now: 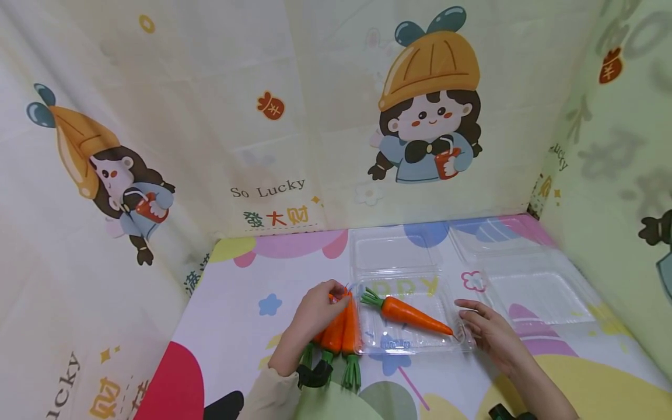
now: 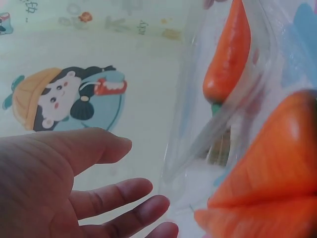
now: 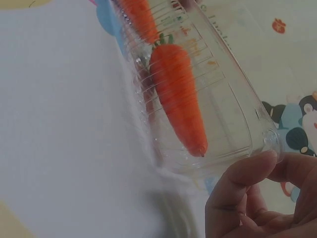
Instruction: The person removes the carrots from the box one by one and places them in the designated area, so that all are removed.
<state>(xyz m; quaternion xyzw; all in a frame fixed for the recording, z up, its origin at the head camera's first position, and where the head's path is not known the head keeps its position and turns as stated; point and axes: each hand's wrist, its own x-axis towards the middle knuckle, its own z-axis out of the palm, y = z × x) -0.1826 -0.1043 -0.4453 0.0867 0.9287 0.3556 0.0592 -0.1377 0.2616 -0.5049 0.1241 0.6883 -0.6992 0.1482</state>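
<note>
An orange carrot with a short green top lies slantwise in the clear plastic box, whose lid is folded back behind it. My right hand pinches the box's right rim between thumb and forefinger; the right wrist view shows the thumb at the corner. Left of the box, several more carrots lie side by side, green tops towards me. Over their pointed ends is my left hand. Its fingers are loosely spread with nothing between them in the left wrist view.
A second clear plastic box stands open on the right side of the table. Patterned cloth walls enclose the table at the back and both sides. The tabletop carries coloured prints.
</note>
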